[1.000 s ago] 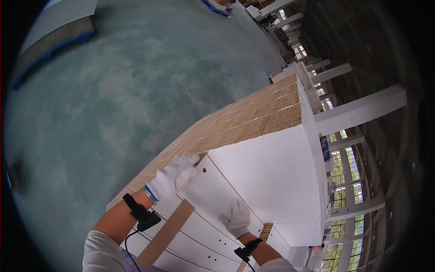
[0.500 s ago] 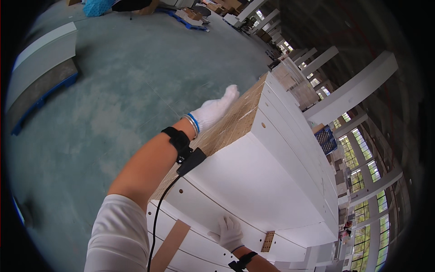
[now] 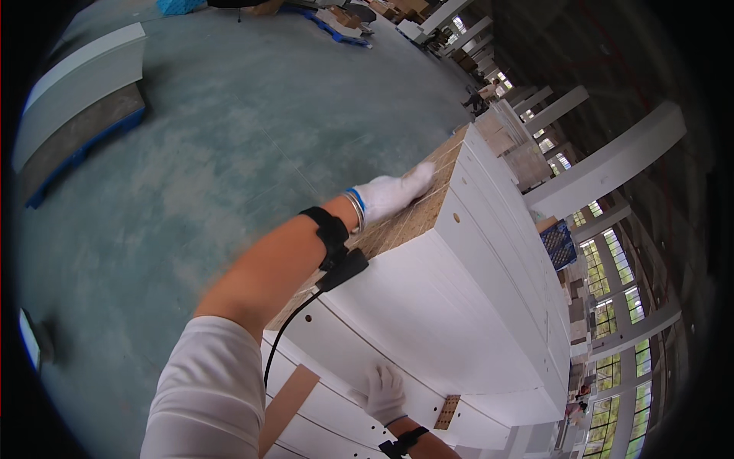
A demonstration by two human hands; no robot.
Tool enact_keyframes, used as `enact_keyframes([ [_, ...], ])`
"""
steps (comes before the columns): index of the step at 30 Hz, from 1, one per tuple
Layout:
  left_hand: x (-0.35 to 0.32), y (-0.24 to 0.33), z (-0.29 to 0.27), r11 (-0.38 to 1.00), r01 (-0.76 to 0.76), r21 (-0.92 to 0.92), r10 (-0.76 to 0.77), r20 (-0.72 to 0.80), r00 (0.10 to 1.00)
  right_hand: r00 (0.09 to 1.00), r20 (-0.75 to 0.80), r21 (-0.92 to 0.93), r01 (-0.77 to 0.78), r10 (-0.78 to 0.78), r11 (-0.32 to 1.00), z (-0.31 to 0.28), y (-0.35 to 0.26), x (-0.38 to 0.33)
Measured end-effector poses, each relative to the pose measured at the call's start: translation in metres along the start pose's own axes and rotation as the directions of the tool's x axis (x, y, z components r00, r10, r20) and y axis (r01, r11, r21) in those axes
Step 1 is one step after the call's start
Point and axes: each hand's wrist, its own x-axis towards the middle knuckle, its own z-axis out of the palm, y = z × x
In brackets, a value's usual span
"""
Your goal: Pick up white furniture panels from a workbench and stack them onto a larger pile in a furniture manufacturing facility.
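A tall stack of white boards [image 3: 436, 321] with bare brown particle-board edges [image 3: 409, 222] stands in front of me. Against those brown edges lies my left hand [image 3: 396, 193], in a white knitted glove, its fingers stretched along the side and partly hidden. Lower down, my right hand [image 3: 384, 392], gloved the same way, lies open on a white panel, fingers spread. A brown strip [image 3: 287, 405] rests on the white boards to its left. Right of that hand is a small brown drilled block [image 3: 447, 411]. Neither hand grasps anything I can see.
A blue pallet [image 3: 88, 151] with white boards [image 3: 84, 84] stands on the grey-green floor [image 3: 214, 145] at left. Another loaded pallet [image 3: 336, 30] is at the back. Beyond the stack are a dark blue crate [image 3: 558, 245], white beams and windows. A distant person [image 3: 482, 96] is visible.
My left hand has shifted right and slightly down along the stack's brown edges. The view has turned a little; my right hand stays on the panel.
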Motion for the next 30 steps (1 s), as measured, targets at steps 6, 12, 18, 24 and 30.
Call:
enact_keyframes([
  [6, 0.006, -0.027, -0.012, 0.987, -0.061, -0.148, 0.061, -0.004, 0.998, 0.999, -0.032, -0.01, 0.017, -0.018, 1.0, 0.003, 0.001, -0.002],
  [12, 0.029, -0.053, 0.007, 0.982, 0.001, -0.19, 0.009, 0.048, 0.999, 0.999, -0.041, 0.009, -0.025, 0.026, 1.0, -0.001, 0.001, -0.004],
  [18, 0.003, -0.039, -0.005, 0.67, -0.271, 0.691, 0.44, -0.076, 0.894, 0.997, -0.068, 0.025, -0.032, 0.033, 0.999, -0.009, 0.004, -0.003],
  [24, -0.022, 0.002, 0.015, 0.984, -0.069, 0.167, 0.096, -0.161, 0.982, 0.993, -0.113, 0.067, -0.009, 0.016, 0.998, -0.016, 0.005, -0.003],
  [30, -0.075, -0.035, -0.011, 0.644, -0.357, -0.677, 0.027, -0.445, 0.895, 0.994, -0.11, 0.146, -0.011, 0.028, 0.989, -0.007, 0.013, -0.014],
])
